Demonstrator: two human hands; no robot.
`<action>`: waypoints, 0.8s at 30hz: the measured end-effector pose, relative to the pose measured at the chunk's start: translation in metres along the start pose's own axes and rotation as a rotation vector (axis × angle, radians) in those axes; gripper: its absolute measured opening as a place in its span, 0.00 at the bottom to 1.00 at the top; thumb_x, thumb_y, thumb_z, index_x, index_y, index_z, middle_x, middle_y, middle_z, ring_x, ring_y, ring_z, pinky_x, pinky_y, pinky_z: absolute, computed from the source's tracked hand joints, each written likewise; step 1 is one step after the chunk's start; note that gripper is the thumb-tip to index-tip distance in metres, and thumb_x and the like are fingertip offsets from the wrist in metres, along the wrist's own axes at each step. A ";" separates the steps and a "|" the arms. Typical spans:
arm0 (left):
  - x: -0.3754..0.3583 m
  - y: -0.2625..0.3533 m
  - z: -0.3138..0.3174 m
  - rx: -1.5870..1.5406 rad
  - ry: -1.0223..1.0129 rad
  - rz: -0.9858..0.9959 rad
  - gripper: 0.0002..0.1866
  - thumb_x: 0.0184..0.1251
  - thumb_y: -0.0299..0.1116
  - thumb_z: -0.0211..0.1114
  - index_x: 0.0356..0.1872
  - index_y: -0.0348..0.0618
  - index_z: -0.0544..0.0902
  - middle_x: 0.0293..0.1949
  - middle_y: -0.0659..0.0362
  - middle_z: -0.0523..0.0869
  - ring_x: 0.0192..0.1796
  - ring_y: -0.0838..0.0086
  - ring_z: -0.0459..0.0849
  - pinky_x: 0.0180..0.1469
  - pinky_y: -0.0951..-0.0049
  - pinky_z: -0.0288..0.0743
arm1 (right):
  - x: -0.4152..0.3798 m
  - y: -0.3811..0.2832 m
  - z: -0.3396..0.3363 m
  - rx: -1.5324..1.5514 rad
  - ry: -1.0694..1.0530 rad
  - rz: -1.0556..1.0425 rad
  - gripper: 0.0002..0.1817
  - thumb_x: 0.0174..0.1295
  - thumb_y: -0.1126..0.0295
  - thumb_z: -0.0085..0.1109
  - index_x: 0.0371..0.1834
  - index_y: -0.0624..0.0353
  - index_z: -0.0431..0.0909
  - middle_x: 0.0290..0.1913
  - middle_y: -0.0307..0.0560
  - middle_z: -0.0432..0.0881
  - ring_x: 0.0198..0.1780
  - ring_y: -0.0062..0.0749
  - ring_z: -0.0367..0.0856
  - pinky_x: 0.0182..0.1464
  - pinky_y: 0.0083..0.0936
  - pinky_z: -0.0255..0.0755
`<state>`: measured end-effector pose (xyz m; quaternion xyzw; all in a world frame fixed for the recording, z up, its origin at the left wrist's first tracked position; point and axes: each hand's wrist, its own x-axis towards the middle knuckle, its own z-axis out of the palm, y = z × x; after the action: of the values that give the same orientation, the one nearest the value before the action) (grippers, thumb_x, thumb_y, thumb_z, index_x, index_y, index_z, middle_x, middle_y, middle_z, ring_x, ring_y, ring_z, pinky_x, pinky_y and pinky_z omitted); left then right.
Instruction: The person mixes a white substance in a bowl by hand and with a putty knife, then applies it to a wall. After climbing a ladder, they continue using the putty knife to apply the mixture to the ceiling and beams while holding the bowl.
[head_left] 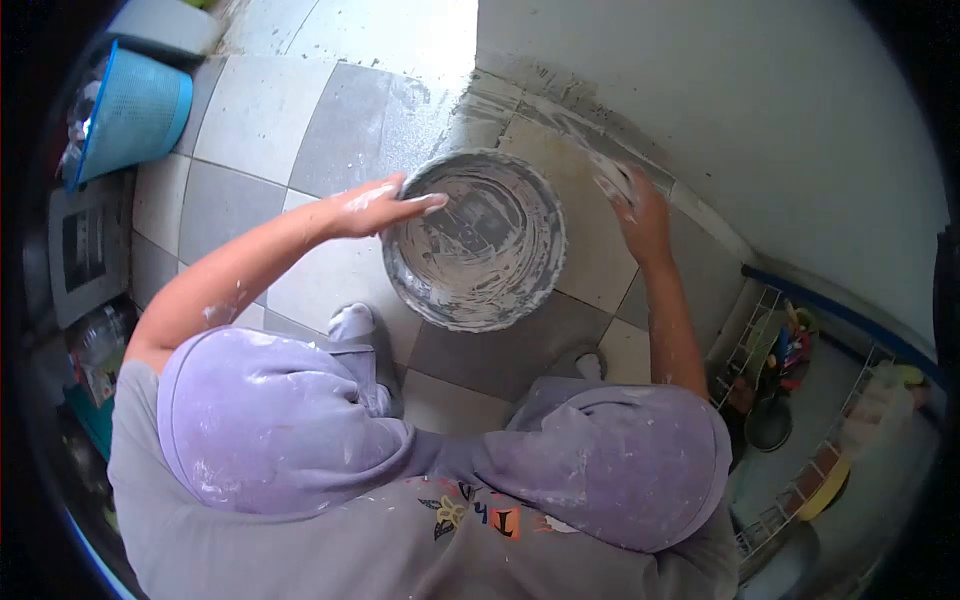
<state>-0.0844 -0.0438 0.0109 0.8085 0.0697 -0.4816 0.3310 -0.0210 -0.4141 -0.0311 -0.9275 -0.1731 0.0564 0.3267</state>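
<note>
My left hand (385, 208) grips the rim of a round, dark bucket (475, 308), with the thumb over the inside edge. Grey-white paste, like plaster or putty, coats the bucket's inner wall and bottom in swirled streaks. To the right of the bucket, apart from it, my right hand (640, 215) is closed around a thin, white-smeared tool (600, 165) that points up toward the wall base. Motion blur hides the tool's exact kind. White smears mark both hands and my left forearm.
Grey and white floor tiles (240, 120) lie around the bucket, spattered toward the top. A pale wall (720, 90) rises at right. On the left stands a blue basket (135, 115). A wire rack (790, 500) with kitchen things is at lower right.
</note>
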 end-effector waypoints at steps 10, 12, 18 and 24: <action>-0.016 -0.040 0.004 0.163 0.077 -0.059 0.42 0.73 0.62 0.41 0.65 0.25 0.60 0.59 0.30 0.72 0.65 0.47 0.71 0.66 0.61 0.63 | 0.072 0.006 0.046 -0.166 0.000 0.097 0.25 0.62 0.68 0.60 0.60 0.67 0.69 0.49 0.65 0.80 0.51 0.59 0.79 0.52 0.44 0.73; -0.011 -0.039 0.000 0.159 0.059 -0.065 0.42 0.74 0.63 0.39 0.65 0.25 0.60 0.59 0.30 0.72 0.66 0.45 0.70 0.66 0.60 0.63 | 0.059 0.027 0.031 -0.215 0.049 0.119 0.25 0.62 0.69 0.59 0.61 0.68 0.69 0.52 0.65 0.79 0.54 0.58 0.78 0.56 0.42 0.72; 0.006 -0.019 -0.023 0.241 0.005 -0.011 0.44 0.71 0.66 0.40 0.64 0.27 0.62 0.55 0.31 0.76 0.61 0.43 0.75 0.62 0.57 0.67 | -0.006 0.101 -0.022 -0.430 0.203 0.190 0.23 0.62 0.73 0.58 0.61 0.66 0.71 0.60 0.63 0.75 0.61 0.54 0.74 0.64 0.39 0.66; 0.008 -0.009 -0.023 0.309 0.034 -0.004 0.41 0.72 0.64 0.41 0.62 0.28 0.63 0.54 0.31 0.77 0.59 0.42 0.76 0.60 0.56 0.68 | -0.007 0.069 -0.002 -0.296 0.088 -0.032 0.24 0.63 0.70 0.58 0.63 0.62 0.70 0.61 0.58 0.75 0.61 0.52 0.74 0.63 0.41 0.68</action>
<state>-0.0670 -0.0243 0.0073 0.8575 0.0020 -0.4737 0.2007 -0.0070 -0.4678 -0.0729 -0.9643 -0.1795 -0.0158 0.1943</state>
